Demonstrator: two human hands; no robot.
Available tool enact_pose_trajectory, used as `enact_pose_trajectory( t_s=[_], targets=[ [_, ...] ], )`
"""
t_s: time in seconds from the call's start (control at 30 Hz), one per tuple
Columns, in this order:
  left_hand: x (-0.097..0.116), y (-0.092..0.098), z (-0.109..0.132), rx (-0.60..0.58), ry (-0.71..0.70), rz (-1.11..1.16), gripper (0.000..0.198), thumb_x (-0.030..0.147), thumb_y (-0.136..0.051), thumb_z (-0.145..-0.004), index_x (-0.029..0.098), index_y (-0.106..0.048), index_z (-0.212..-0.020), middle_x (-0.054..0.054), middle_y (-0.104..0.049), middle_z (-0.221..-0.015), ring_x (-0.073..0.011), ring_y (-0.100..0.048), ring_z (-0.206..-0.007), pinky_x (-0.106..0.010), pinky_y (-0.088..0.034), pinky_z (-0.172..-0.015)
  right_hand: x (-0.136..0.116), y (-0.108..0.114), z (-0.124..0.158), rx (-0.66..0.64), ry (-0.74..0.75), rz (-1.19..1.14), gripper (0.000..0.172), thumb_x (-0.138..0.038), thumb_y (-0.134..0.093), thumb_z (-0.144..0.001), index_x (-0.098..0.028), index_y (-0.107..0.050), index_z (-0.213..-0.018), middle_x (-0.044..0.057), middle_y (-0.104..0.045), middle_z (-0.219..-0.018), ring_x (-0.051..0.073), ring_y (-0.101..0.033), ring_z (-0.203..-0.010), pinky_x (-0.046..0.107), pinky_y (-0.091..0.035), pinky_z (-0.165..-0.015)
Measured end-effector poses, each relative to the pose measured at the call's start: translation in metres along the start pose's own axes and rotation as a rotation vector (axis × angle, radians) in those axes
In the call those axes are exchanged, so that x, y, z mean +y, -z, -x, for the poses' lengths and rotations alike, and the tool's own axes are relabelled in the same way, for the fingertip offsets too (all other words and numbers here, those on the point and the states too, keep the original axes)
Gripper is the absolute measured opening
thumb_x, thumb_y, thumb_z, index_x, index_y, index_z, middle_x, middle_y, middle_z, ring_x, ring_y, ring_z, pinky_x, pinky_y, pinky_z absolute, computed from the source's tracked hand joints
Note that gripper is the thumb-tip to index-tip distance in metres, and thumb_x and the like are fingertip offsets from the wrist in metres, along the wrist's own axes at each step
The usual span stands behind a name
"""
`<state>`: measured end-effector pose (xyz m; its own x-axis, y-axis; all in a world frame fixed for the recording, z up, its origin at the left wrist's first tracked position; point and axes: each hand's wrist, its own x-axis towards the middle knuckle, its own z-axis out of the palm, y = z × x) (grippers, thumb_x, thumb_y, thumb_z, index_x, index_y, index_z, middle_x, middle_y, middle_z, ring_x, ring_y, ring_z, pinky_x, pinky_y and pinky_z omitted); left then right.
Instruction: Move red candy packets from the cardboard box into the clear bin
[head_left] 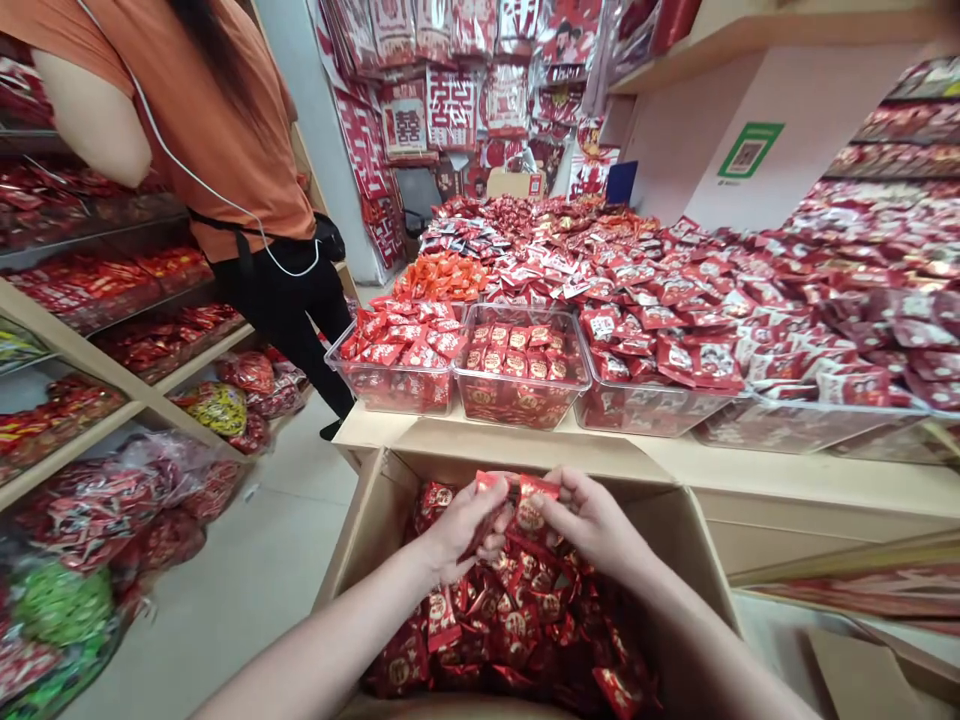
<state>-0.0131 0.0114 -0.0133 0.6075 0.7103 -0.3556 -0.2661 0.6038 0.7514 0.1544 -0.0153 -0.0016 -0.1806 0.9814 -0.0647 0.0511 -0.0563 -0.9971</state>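
Both hands are over an open cardboard box (349,545) that holds a pile of red and gold wrapped packets (517,625). My left hand (466,528) has its fingers closed around red packets near the box's far side. Close to its right, my right hand (592,515) pinches a red packet (531,505) with a gold print, between thumb and fingers. Beyond the box, a clear plastic bin (523,385) contains rows of similar red and gold packets.
More clear bins of red packets (397,350) line the display ledge (450,432). A person in an orange top (217,130) stands at the left, beside stocked shelves (150,395). Bagged goods (67,600) lie on the floor at lower left. Cardboard (862,670) lies at lower right.
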Motion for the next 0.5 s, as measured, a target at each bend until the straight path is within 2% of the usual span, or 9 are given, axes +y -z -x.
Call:
enact_pose_trajectory(
  t_s=[0.07, 0.13, 0.27, 0.37, 0.5],
  targets=[
    [0.002, -0.004, 0.003, 0.063, -0.151, -0.158, 0.034, 0.025, -0.068, -0.062, 0.017, -0.054, -0.092, 0.002, -0.057, -0.066, -0.0056, -0.051, -0.052, -0.016, -0.040, -0.049, 0.002, -0.008, 0.001, -0.050, 0.002, 0.028, 0.020, -0.037, -0.052, -0.074, -0.018, -0.046, -0.075, -0.003, -0.053, -0.059, 0.008, -0.049, -0.049, 0.021, -0.039, -0.046],
    [0.004, -0.008, 0.005, 0.095, -0.233, -0.244, 0.041, 0.019, -0.072, -0.056, 0.015, -0.054, -0.093, -0.002, -0.061, -0.078, -0.0110, -0.056, -0.068, -0.022, -0.044, -0.065, 0.003, -0.014, 0.000, -0.062, -0.012, -0.023, 0.021, -0.039, -0.051, -0.075, -0.018, -0.046, -0.078, -0.002, -0.054, -0.061, 0.008, -0.049, -0.050, 0.021, -0.039, -0.046],
    [0.007, -0.010, 0.006, 0.143, -0.295, -0.222, 0.034, 0.021, -0.068, -0.062, 0.014, -0.054, -0.092, -0.005, -0.063, -0.081, -0.0138, -0.058, -0.070, -0.027, -0.046, -0.067, 0.004, -0.023, -0.001, 0.094, 0.018, -0.188, 0.036, -0.038, -0.056, -0.072, -0.021, -0.037, -0.098, -0.003, -0.055, -0.066, 0.010, -0.053, -0.055, 0.024, -0.042, -0.052],
    [0.009, -0.008, 0.005, 0.211, -0.353, -0.204, 0.029, 0.022, -0.066, -0.064, 0.014, -0.055, -0.090, -0.006, -0.064, -0.084, -0.0149, -0.058, -0.074, -0.028, -0.045, -0.070, 0.002, -0.027, -0.001, 0.113, 0.056, -0.275, 0.050, -0.032, -0.063, -0.067, -0.024, -0.030, -0.103, -0.002, -0.057, -0.074, 0.012, -0.057, -0.067, 0.028, -0.045, -0.066],
    [0.008, -0.009, 0.007, 0.228, -0.393, -0.214, 0.028, 0.021, -0.067, -0.063, 0.013, -0.056, -0.087, -0.006, -0.065, -0.083, -0.0155, -0.058, -0.074, -0.029, -0.045, -0.072, 0.001, -0.028, -0.001, 0.071, 0.075, -0.304, 0.041, -0.028, -0.062, -0.068, -0.024, -0.031, -0.095, -0.002, -0.056, -0.075, 0.011, -0.056, -0.068, 0.028, -0.045, -0.066]
  ],
)
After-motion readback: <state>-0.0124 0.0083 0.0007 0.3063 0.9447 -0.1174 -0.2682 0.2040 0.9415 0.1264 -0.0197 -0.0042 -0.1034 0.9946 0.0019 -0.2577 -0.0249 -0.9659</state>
